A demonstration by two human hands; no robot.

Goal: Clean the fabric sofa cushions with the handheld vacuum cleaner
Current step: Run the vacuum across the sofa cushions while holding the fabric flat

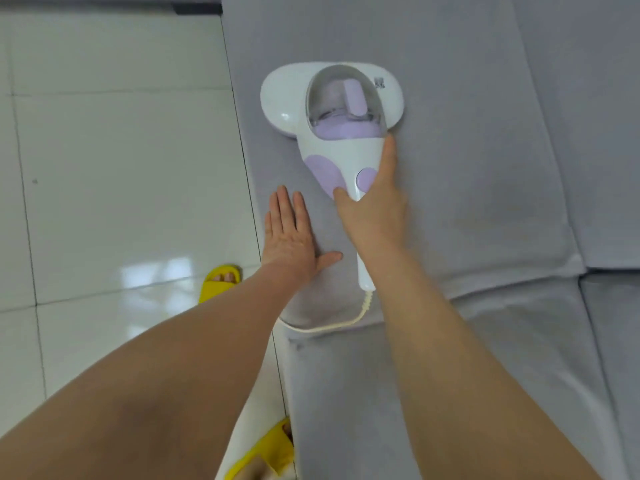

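— White-and-lilac plastic, item one: what do the fingers do?

— Right hand [375,206] grasps the vacuum cleaner [337,133] by its handle, thumb near the button; left hand [291,233] lies flat, fingers straight, pressing the cushion [467,174] beside it. Vacuum sits on that grey fabric cushion, near the sofa's floor-side edge.

— Risks?

— Likely the cord [332,325], trailing over the cushion edge, snags; fabric may bunch if the flat hand lifts.

— Count?

— One vacuum, one cord, two hands, two yellow slippers [220,282], several cushions.

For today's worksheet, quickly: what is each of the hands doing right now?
Left hand: open, fingers straight, flat on the grey sofa cushion.
Right hand: gripping the handheld vacuum cleaner by its handle.
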